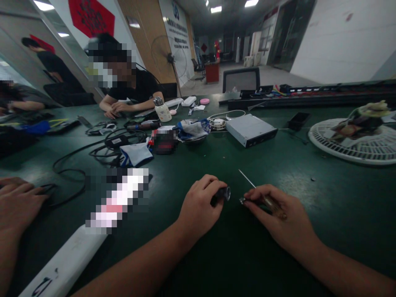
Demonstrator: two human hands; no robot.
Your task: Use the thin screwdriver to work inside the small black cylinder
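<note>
My left hand [199,204] is curled around a small dark cylindrical part [223,194], whose round open end points right. My right hand [278,212] grips a small screwdriver [269,204] with an amber translucent handle. Its thin steel shaft [246,178] rises up and left past my fingers. A small metal end [243,200] shows by my right fingertips, a short gap from the cylinder. Both hands are above the dark green table mat [247,251]. What lies inside the cylinder is hidden.
A co-worker's hand [18,202] rests at the left near black cables [69,175] and a long white tube [64,260]. A silver metal box [250,130], a white fan grille [349,142] and a seated co-worker [130,88] are farther away.
</note>
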